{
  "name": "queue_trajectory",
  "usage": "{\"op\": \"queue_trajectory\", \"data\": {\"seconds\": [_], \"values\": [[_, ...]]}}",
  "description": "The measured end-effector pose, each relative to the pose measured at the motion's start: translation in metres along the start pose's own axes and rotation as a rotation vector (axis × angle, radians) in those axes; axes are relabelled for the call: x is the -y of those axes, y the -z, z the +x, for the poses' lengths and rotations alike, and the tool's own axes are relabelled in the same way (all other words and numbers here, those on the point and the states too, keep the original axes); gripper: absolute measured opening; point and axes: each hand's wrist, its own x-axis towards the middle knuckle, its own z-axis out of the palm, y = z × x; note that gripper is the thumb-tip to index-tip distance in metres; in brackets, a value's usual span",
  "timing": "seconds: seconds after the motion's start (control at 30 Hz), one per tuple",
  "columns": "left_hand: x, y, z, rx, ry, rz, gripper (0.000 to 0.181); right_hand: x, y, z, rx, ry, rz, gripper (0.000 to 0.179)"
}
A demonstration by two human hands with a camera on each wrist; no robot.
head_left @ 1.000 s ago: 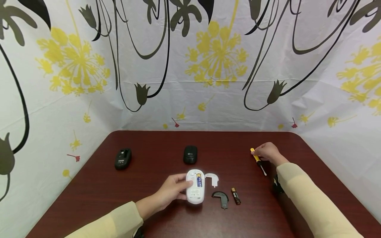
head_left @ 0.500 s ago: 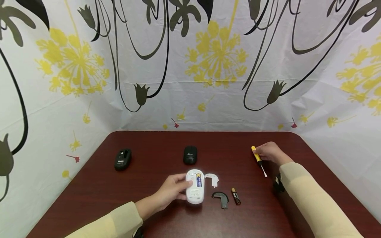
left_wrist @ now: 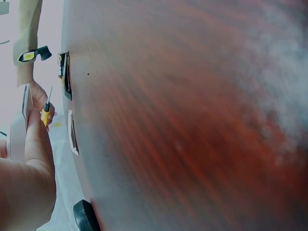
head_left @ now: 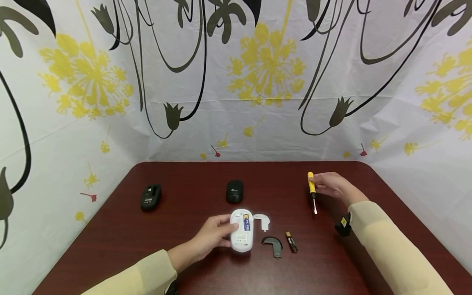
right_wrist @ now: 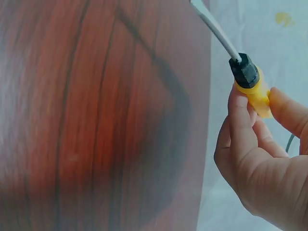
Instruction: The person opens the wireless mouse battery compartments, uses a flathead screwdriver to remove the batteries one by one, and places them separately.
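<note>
My left hand (head_left: 214, 237) grips a white computer mouse (head_left: 244, 241) by its left side, underside turned up. A blue battery (head_left: 246, 222) lies in the mouse's uncovered compartment. At the right, my right hand (head_left: 336, 186) pinches a yellow-handled screwdriver (head_left: 311, 184) between thumb and fingers, its metal tip slanting toward me. In the right wrist view the screwdriver's handle (right_wrist: 260, 98) sits at the fingertips, raised over the table. Just right of the mouse lie a white battery cover (head_left: 263, 221), a dark grey battery cover (head_left: 273, 246) and a loose dark battery (head_left: 291, 242).
A black mouse (head_left: 234, 191) stands at the middle back of the brown table (head_left: 191, 180). Another black mouse (head_left: 150, 197) lies underside up at the left. Behind the table's far edge hangs a white patterned curtain (head_left: 221, 82).
The right hand has lifted the screwdriver and moved it a little left, its shaft now pointing more straight toward me. The left hand holds the white mouse as before.
</note>
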Motion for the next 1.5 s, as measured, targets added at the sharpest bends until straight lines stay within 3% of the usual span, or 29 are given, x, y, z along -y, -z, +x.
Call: {"op": "queue_trajectory", "data": {"seconds": [0.4,0.8,1.27,1.5], "values": [[0.0,-0.002,0.0,0.006,-0.007,0.001,0.05,0.015,-0.033,-0.018,0.017,0.096,0.126,0.062],[0.0,-0.002,0.001,0.01,-0.003,-0.003,0.049,0.04,-0.083,-0.046,-0.087,0.188,0.118,0.059],[0.002,-0.002,0.001,0.003,0.005,-0.002,0.05,0.049,-0.131,-0.071,-0.063,0.383,0.174,0.042],[0.003,-0.001,0.002,0.002,0.007,-0.007,0.049,0.049,-0.157,-0.083,-0.093,0.52,0.108,0.034]]}}
